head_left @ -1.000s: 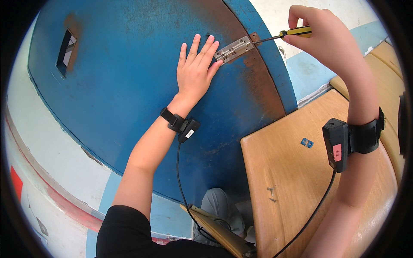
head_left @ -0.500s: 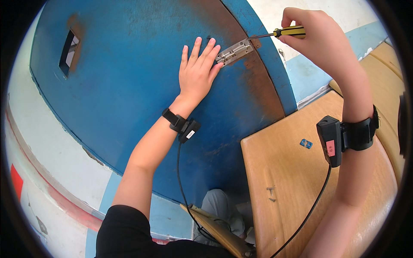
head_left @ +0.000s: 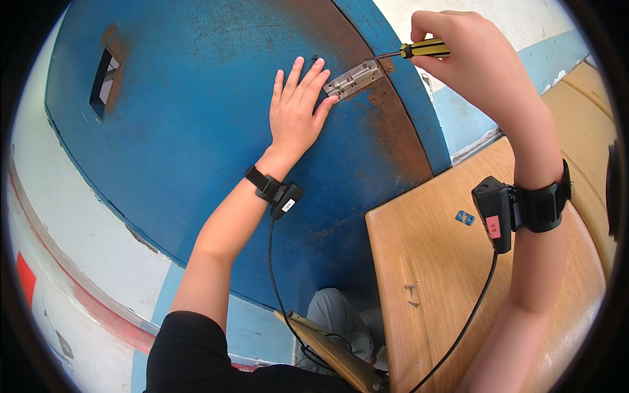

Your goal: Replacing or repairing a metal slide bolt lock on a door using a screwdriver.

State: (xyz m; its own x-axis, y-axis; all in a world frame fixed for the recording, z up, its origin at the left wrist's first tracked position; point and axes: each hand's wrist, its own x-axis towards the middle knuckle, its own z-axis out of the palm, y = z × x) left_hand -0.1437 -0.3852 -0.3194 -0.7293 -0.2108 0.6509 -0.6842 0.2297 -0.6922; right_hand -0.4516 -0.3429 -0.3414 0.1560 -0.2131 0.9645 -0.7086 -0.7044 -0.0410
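My left hand (head_left: 296, 112) lies flat with fingers spread on a blue metal door (head_left: 196, 118). Its thumb and fingertips reach the left end of a silver barrel bolt (head_left: 354, 80), which sits slanted across the rusty edge strip of the door. A screwdriver (head_left: 424, 48) with a yellow and black handle is gripped in my right hand (head_left: 468, 56). Its shaft points left, and its tip is at the upper right end of the bolt. Whether the tip sits in a screw is too small to tell.
A wooden desk (head_left: 419, 242) stands below the door at the right. On it lie a few small screws (head_left: 411, 293) and a small blue piece (head_left: 464, 217). The door has a rectangular slot (head_left: 105, 82) at the left. Cables run from both wristbands.
My right hand and the screwdriver have shifted left, with the tip moving slightly left along the bolt's end. My left hand has slid a little left and stays flat.
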